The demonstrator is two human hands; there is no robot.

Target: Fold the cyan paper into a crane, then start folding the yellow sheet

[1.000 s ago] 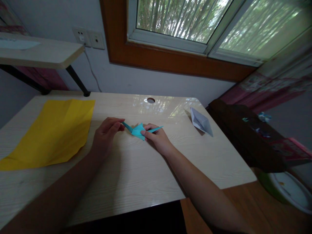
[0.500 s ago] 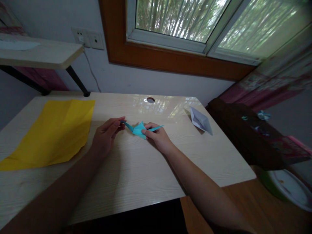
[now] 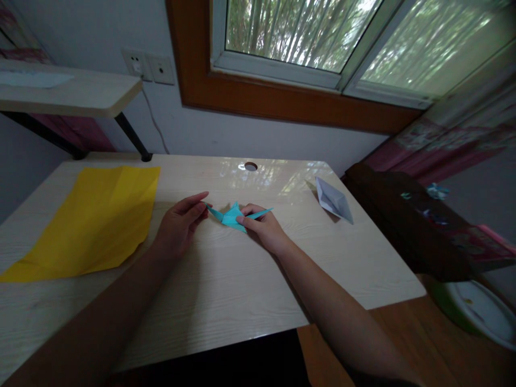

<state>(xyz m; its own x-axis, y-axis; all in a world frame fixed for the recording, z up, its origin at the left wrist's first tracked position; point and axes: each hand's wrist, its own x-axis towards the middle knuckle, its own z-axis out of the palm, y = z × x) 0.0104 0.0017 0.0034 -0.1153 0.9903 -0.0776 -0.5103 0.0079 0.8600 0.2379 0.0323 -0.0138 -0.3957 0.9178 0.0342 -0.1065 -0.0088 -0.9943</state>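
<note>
A turquoise origami crane point(image 3: 233, 216) is held just over the middle of the desk, its two thin points reaching left and right. My right hand point(image 3: 262, 226) pinches its body between thumb and fingers, the right point sticking out past them. At the crane's left point is my left hand point(image 3: 184, 217), thumb and fingers closed around the tip, with the index finger lifted a little. The very end of that point is hidden by the fingers.
A large yellow paper sheet point(image 3: 97, 215) lies on the desk point(image 3: 242, 290) at left. A folded white paper boat point(image 3: 334, 199) stands at right. Behind are a raised shelf point(image 3: 72, 91), a cable hole point(image 3: 250, 166) and a window. A round bin point(image 3: 479, 312) is beyond the right edge.
The fingers of my left hand have shifted on the crane's left point, the index finger now straighter. The right hand keeps its pinch; the view has shifted slightly.
</note>
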